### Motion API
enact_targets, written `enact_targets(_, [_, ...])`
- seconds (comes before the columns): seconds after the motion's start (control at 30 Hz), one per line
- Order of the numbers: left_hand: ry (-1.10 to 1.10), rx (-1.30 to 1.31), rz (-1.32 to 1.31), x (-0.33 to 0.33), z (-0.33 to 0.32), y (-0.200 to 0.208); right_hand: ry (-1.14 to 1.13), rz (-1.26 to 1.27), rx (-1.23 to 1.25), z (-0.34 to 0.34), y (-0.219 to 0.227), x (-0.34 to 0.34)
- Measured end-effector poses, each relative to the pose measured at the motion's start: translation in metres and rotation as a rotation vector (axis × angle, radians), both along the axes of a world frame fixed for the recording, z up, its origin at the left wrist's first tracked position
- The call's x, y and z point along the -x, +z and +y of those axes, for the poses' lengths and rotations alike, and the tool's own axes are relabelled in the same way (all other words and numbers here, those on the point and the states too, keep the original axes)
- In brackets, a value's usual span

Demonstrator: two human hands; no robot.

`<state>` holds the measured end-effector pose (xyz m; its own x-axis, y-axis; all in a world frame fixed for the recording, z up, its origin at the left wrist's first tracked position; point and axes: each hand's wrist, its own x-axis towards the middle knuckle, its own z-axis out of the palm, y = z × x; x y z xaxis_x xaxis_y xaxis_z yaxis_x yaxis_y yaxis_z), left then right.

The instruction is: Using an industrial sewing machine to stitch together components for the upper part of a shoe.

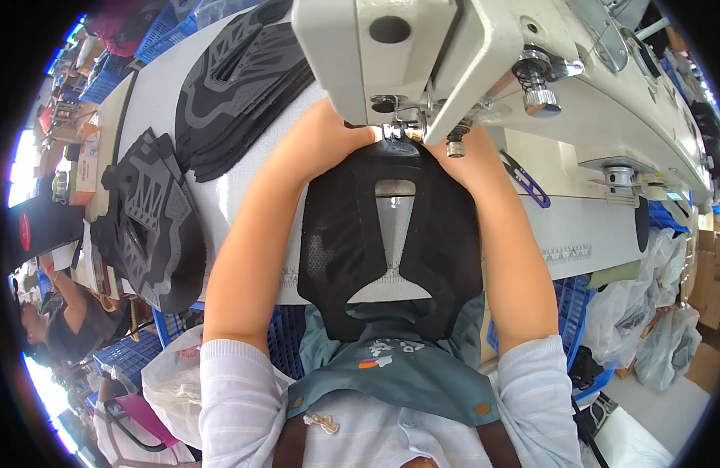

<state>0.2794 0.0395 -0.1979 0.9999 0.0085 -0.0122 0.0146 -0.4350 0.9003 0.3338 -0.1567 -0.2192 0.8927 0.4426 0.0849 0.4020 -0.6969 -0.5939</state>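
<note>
A black shoe-upper piece [340, 242] with a long centre cutout lies on the white table [586, 234], its far end under the presser foot [392, 129] of a cream sewing machine [485, 62]. My left hand [328, 136] presses the piece's far left edge beside the needle. At the far right edge my right hand [473, 160] holds it down, partly hidden under the machine head. The piece's near end hangs over the table edge toward my lap.
Two stacks of black and grey upper pieces [235, 86] [153, 218] lie on the table's left. Purple-handled snips [524, 179] sit right of the machine. Blue crates [286, 339] and plastic bags [664, 335] stand below. Another person [59, 316] sits far left.
</note>
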Motion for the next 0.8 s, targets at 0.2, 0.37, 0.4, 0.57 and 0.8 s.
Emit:
enact_targets(0.2, [-0.001, -0.008, 0.001, -0.002, 0.000, -0.003, 0.109, -0.213, 0.017, -0.006, -0.008, -0.003])
enact_targets(0.37, [0.003, -0.009, -0.028, -0.001, -0.001, -0.001, 0.049, 0.023, 0.055, -0.005, -0.008, -0.005])
enact_targets(0.4, [0.006, -0.009, -0.028, -0.001, -0.001, -0.002, 0.052, 0.023, 0.055, -0.003, -0.007, -0.005])
enact_targets(0.57, [0.019, -0.039, -0.055, -0.001, 0.000, -0.005, -0.006, 0.116, 0.019, -0.001, -0.006, -0.004])
enact_targets(0.8, [0.012, 0.003, -0.079, -0.002, -0.001, -0.008, -0.038, 0.124, 0.001, 0.001, -0.004, -0.004])
